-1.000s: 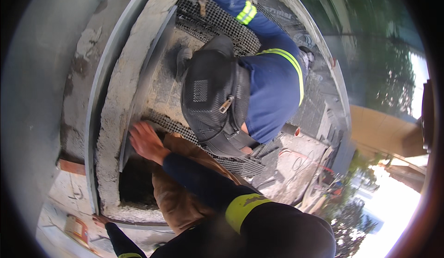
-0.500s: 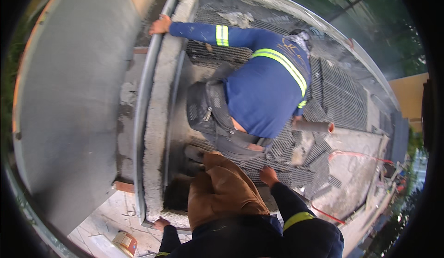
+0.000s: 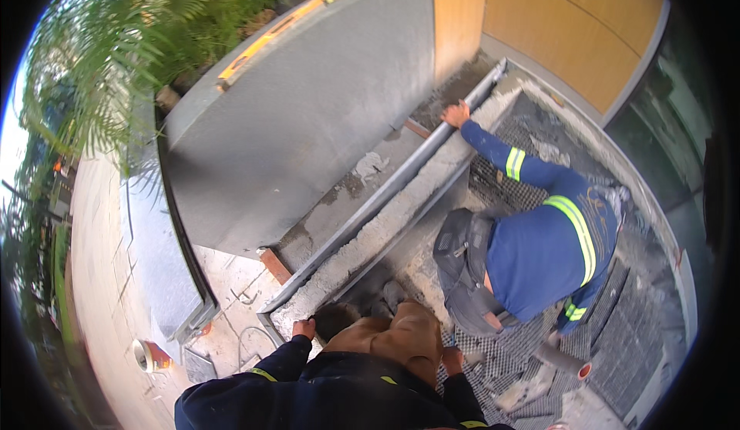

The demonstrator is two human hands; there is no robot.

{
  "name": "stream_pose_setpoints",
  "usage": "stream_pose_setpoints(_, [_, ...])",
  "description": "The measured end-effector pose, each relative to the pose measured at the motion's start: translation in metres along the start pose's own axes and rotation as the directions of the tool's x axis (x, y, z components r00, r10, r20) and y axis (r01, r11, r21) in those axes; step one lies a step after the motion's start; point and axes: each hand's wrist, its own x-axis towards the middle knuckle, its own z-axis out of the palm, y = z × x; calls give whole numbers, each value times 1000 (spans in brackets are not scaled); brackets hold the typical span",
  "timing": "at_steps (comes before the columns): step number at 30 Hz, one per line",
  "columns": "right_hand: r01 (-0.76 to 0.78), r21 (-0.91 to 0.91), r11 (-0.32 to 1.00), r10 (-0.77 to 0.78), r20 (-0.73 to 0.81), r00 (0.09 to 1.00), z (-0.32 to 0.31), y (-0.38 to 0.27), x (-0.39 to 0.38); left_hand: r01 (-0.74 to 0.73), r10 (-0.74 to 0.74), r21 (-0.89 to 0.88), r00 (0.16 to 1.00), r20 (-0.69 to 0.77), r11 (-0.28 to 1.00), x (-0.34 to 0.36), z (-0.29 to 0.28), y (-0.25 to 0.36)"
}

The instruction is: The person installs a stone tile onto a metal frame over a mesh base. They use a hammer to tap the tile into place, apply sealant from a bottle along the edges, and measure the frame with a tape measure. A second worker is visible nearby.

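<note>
My left hand [image 3: 304,328] is closed on the near corner of a concrete curb [image 3: 324,291] edged with grey metal. My right hand [image 3: 452,359] is low beside my right leg in brown trousers [image 3: 412,341], its fingers curled near something small and blue that I cannot make out. A co-worker in a blue reflective top [image 3: 543,249] bends inside the trough, a hand [image 3: 456,114] on the long metal rail [image 3: 408,164]. Black plastic grid panels [image 3: 493,345] and a pipe [image 3: 578,367] lie beside this person and my right hand.
A grey wall [image 3: 293,114] with a yellow level [image 3: 270,37] on top stands beyond the curb, near palm fronds [image 3: 123,60]. Wood panels [image 3: 570,29] and dark glass [image 3: 678,145] border the back and right. A pail [image 3: 150,357] stands on the pavement at lower left.
My view has swung left toward the wall. My right hand left the inner curb and dropped beside my leg. The co-worker's hand reached the rail and stays there.
</note>
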Motion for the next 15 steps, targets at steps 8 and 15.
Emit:
stream_pose_setpoints(8, [153, 374, 915, -78, -206, 975, -122, -14, 14, -183, 176, 134, 983, 59, 974, -17, 13, -11])
stream_pose_setpoints(15, [349, 579, 736, -237, -263, 935, -289, -120, 10, 210, -153, -461, 975, 160, 862, -6, -1, 56])
